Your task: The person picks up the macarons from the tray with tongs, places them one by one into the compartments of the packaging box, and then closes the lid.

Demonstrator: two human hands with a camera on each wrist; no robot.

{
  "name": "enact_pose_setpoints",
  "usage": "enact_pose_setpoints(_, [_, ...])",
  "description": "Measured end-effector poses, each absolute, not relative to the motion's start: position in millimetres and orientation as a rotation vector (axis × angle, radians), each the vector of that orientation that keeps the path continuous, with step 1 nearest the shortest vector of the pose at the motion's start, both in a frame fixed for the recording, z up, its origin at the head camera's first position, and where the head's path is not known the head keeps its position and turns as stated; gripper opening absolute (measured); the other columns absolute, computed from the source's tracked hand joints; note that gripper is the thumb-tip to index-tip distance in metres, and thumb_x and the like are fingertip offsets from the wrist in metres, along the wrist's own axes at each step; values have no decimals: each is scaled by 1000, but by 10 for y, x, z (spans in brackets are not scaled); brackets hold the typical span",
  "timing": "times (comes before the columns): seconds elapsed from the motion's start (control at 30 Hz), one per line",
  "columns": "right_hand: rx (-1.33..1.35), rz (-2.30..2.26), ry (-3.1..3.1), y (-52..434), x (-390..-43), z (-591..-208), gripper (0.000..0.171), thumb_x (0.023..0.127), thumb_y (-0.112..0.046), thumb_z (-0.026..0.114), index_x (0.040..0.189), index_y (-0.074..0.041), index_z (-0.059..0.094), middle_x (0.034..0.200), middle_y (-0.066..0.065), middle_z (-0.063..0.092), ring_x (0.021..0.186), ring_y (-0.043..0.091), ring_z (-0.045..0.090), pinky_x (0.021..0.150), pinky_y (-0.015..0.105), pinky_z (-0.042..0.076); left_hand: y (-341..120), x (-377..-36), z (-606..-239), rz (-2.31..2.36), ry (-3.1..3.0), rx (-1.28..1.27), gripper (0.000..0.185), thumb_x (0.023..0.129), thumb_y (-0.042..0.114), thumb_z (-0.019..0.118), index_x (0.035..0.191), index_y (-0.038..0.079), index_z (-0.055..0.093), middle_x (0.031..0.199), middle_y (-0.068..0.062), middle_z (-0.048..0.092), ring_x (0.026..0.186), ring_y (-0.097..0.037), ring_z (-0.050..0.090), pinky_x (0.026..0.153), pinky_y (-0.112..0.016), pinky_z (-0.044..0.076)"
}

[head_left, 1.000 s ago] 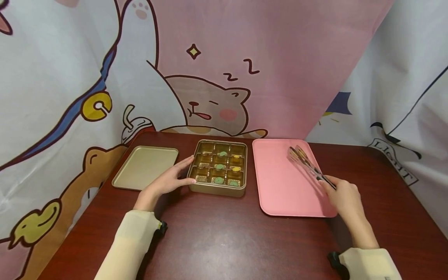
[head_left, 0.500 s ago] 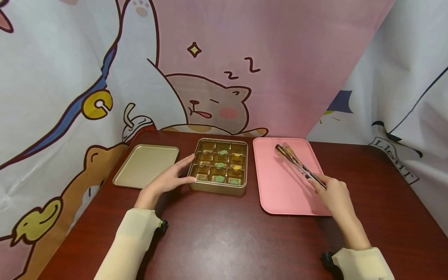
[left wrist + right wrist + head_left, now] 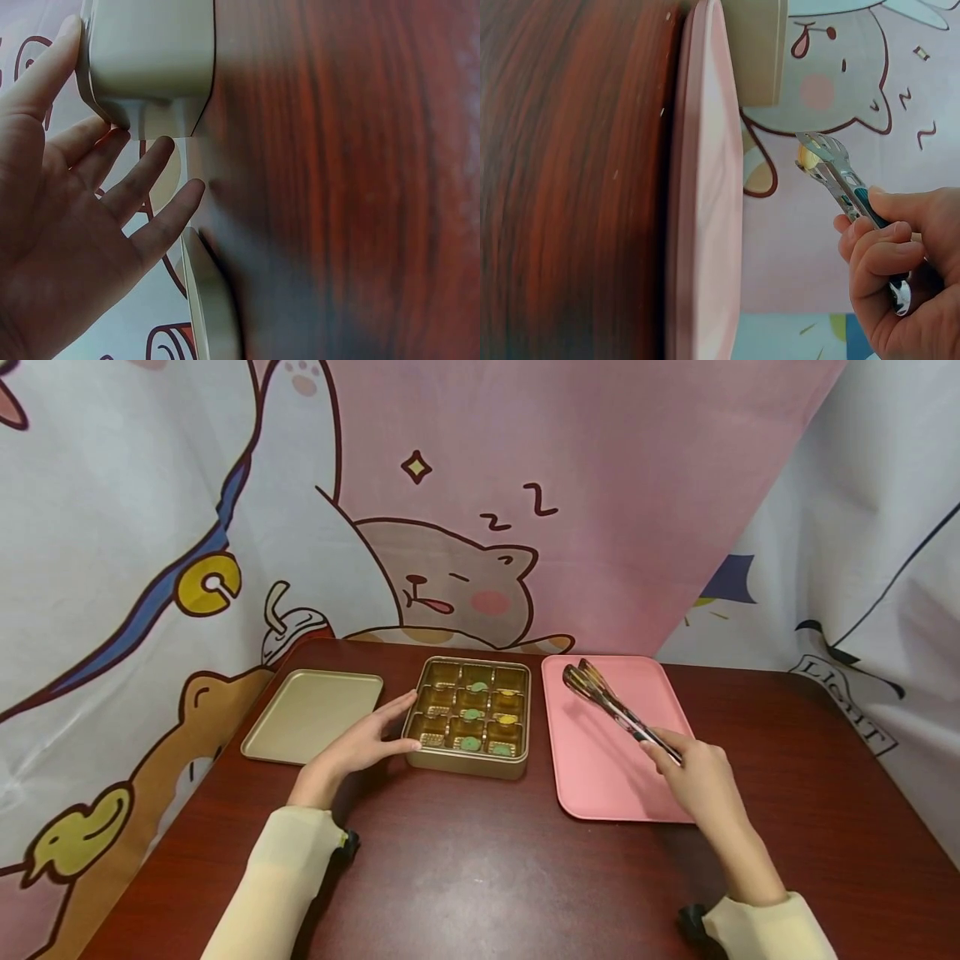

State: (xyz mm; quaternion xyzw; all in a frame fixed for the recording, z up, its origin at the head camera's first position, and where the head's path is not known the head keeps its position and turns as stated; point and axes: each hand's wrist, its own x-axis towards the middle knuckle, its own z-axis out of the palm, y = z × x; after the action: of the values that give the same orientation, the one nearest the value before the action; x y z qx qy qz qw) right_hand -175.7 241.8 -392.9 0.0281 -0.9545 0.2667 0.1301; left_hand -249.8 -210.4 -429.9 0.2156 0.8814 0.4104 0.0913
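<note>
Right hand point(image 3: 701, 777) gripping metal tongs with dark handle point(image 3: 618, 710), tips nearly together, raised over far-left part of pink rectangular tray point(image 3: 600, 777). Left hand point(image 3: 360, 745) relaxed, fingers straight, bracing left wall of gold nine-cell tin box point(image 3: 468, 762), centre of tabletop point(image 3: 480, 868). Flat gold lid point(image 3: 311, 717) left of box. Advice: keep left hand pressed so box stays put; swing tips left above box rim; spread tips before lowering into a cell; squeeze lightly on green or yellow sweet point(image 3: 469, 743); lift straight up.
</note>
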Motion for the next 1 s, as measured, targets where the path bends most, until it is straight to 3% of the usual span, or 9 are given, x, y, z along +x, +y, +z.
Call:
enact_pose_setpoints(0.37, [219, 796, -2715, 2112, -1710, -3888, 31, 96, -21, 67, 121, -2, 71, 102, 20, 76, 76, 25, 65, 67, 42, 50, -2104, -2493, -4306, 1210, 2614, 628, 85, 93, 24, 71, 159, 7, 21, 167, -17, 15, 153, -38, 19, 116, -59, 31])
enact_pose_setpoints(0.63, [320, 882, -2700, 1832, -1699, -3900, 28, 95, -18, 67, 119, -4, 73, 106, 16, 76, 95, 33, 72, 78, 51, 55, -2100, -2488, -4283, 1203, 2615, 616, 86, 92, 28, 72, 160, 8, 22, 168, -15, 16, 153, -37, 19, 117, -59, 31])
enact_pose_setpoints(0.9, [418, 943, -2681, 1557, -1682, -3892, 25, 94, -19, 69, 116, -8, 75, 105, 10, 77, 98, 28, 74, 84, 49, 56, -2104, -2496, -4300, 1199, 2615, 619, 86, 92, 29, 72, 160, 9, 22, 168, -15, 15, 153, -37, 19, 116, -59, 31])
enact_pose_setpoints(1.0, [458, 947, -2674, 1460, -1677, -3887, 24, 93, -19, 70, 114, -9, 76, 100, 6, 78, 91, 22, 73, 82, 46, 57, -2109, -2499, -4301, 1196, 2620, 621, 87, 92, 30, 72, 160, 8, 22, 168, -16, 15, 153, -37, 19, 116, -59, 32])
